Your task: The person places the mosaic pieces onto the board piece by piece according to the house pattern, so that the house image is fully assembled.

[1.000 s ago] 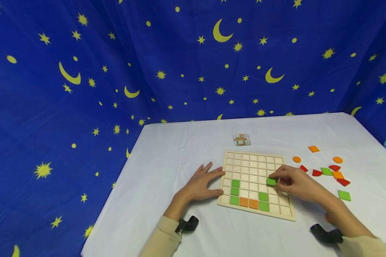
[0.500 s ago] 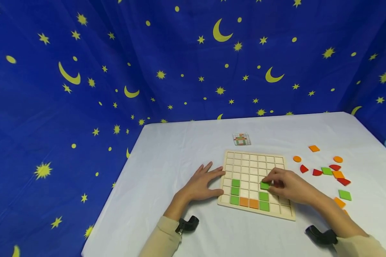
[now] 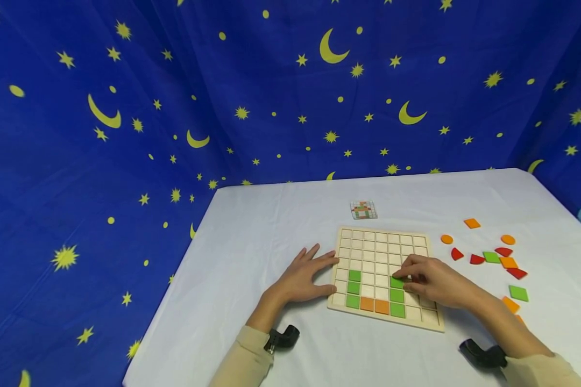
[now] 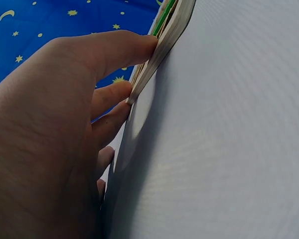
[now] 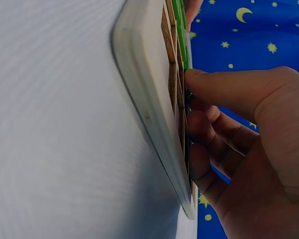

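A wooden grid board (image 3: 382,251) lies on the white cloth. My right hand (image 3: 436,279) holds a green square tile (image 3: 396,282) between thumb and fingertips, at a cell above two other green squares. In the right wrist view the thumb (image 5: 229,89) meets the green tiles' edge. Several green squares (image 3: 354,288) stand in a column at the board's left, joined along the bottom by two orange squares (image 3: 367,304). My left hand (image 3: 300,279) lies flat with spread fingers, its fingertips touching the board's left edge; the left wrist view shows its thumb (image 4: 134,47) against the rim.
Beyond the board lies a small pattern card (image 3: 363,210). Loose pieces are scattered to the right: red quarter-circles (image 3: 477,259), orange discs (image 3: 447,239), orange squares (image 3: 472,223) and green squares (image 3: 518,293). A blue star-patterned curtain (image 3: 281,80) hangs behind the table.
My right hand has moved left and slightly down over the board, bringing the green square tile into line with the two green squares below it. The left hand has stayed put.
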The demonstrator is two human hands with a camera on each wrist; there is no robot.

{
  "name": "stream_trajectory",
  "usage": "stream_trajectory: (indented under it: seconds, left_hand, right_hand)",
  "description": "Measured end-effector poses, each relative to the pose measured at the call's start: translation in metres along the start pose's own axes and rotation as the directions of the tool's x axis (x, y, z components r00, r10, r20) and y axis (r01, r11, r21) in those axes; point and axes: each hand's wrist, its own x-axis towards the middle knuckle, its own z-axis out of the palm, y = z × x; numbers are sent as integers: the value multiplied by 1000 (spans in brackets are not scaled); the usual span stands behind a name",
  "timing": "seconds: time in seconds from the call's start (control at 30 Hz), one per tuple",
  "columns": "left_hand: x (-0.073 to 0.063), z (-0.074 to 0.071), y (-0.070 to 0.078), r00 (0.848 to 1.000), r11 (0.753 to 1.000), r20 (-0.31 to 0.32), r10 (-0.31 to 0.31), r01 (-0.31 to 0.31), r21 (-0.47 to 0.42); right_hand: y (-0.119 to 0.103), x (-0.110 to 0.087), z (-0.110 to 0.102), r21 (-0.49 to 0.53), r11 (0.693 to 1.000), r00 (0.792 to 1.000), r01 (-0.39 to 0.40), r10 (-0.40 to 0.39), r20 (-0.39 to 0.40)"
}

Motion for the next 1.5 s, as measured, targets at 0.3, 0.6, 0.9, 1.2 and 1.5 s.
stream_trajectory:
  seconds: [0.3, 0.6, 0.9, 1.2, 1.5]
  left_hand:
    - [0, 0, 1, 1000, 1000, 4, -4, 4, 5]
    - [0, 1, 1, 1000, 1000, 3, -1, 1, 7]
    - [-1, 0, 2, 1000, 1000, 1, 3, -3, 6]
    - [-1, -2, 1, 1000, 1000, -5, 9, -9, 12]
    - [-1, -1, 1, 1000, 1000, -8, 12, -12, 9]
  right_hand:
    - [1, -3, -2, 6, 997, 996, -81, 81, -27]
    - [9, -15, -12, 10, 990, 989, -140, 140, -56]
    - [21, -36, -27, -30, 979, 975, -202, 199, -95]
    - [34, -58, -37, -94, 958, 957, -272, 259, -129]
    - [43, -83, -45, -85, 939, 936, -332, 317, -152]
